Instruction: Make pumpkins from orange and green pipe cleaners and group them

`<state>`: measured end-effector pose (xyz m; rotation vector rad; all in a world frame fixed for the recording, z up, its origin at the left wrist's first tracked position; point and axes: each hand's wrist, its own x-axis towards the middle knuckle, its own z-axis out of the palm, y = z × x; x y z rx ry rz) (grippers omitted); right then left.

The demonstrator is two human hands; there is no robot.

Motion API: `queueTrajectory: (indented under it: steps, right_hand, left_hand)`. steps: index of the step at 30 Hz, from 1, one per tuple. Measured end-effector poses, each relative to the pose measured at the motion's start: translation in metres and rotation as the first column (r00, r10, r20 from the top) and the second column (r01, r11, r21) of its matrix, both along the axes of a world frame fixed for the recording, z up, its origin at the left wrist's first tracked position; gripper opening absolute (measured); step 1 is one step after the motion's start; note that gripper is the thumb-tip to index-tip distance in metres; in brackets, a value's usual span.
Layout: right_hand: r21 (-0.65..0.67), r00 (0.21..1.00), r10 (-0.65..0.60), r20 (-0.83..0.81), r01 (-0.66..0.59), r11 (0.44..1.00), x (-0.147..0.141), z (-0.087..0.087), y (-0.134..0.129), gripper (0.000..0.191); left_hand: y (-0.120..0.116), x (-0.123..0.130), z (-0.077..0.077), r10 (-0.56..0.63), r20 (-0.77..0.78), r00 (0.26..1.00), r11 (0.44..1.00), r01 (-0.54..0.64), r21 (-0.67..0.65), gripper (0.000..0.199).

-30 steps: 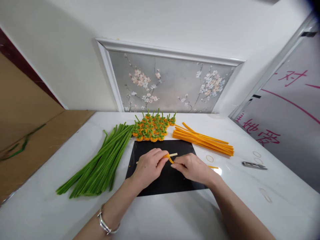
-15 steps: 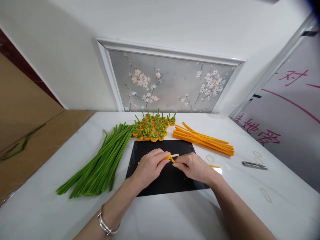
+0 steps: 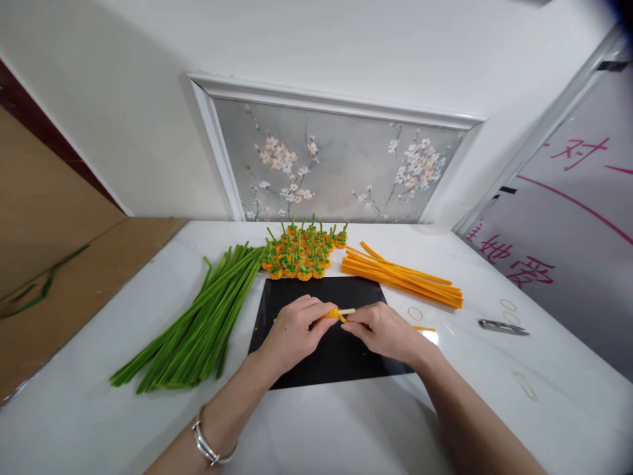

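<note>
Over a black mat (image 3: 316,366), my left hand (image 3: 299,330) pinches a thin pale wooden stick (image 3: 348,311) with an orange pipe cleaner (image 3: 334,313) coiled around it. The fingers of my right hand (image 3: 380,330) are closed on the pipe cleaner's loose end, just right of the coil. The stick's bare tip points right, toward my right fingertips. Behind the mat sits a cluster of small orange pipe-cleaner pieces with green stems (image 3: 301,254), stems up. My left palm hides the stick's other end.
Long green pipe cleaners (image 3: 198,330) lie in a bundle at left. Straight orange pipe cleaners (image 3: 400,274) are piled at back right. Farther right are small thread snips (image 3: 503,327) and several rubber bands (image 3: 415,313). A short orange piece (image 3: 424,329) lies behind my right wrist.
The orange pipe cleaner's loose end has shifted slightly around the stick, and the stick's tip has tilted a little. Both hands stay in almost the same place.
</note>
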<state>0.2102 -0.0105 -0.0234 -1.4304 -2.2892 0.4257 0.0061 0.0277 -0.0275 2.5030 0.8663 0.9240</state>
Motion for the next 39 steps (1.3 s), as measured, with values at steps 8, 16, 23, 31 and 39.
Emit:
queueTrajectory:
  steps: [8, 16, 23, 31, 39]
  right_hand:
    - [0.021, 0.994, 0.053, 0.094, -0.055, 0.998, -0.001, 0.012, -0.011, 0.029]
    - [0.117, 0.999, 0.037, 0.015, -0.038, 0.992, -0.001, 0.023, -0.012, 0.025]
    - [0.181, 0.979, -0.043, -0.200, 0.080, 0.980, 0.003, 0.014, 0.005, 0.017]
    - [-0.064, 0.977, -0.109, -0.185, 0.099, 0.993, 0.011, -0.004, 0.017, 0.031]
    - [-0.161, 0.973, -0.035, -0.226, -0.002, 0.987, 0.013, -0.007, 0.007, 0.023]
  left_hand:
    - [0.000, -0.002, -0.002, 0.165, -0.095, 0.982, 0.986, -0.163, 0.032, 0.022]
    - [-0.002, -0.002, -0.003, 0.155, -0.309, 0.938, 0.978, -0.101, 0.182, 0.016]
    - [-0.005, 0.001, 0.000, 0.083, -0.291, 0.953, 0.976, -0.019, 0.216, 0.014]
    - [-0.009, 0.003, 0.000, 0.044, -0.142, 0.989, 0.985, -0.019, 0.173, 0.017]
    - [-0.011, 0.006, 0.004, 0.081, -0.171, 0.982, 0.996, -0.085, -0.016, 0.024]
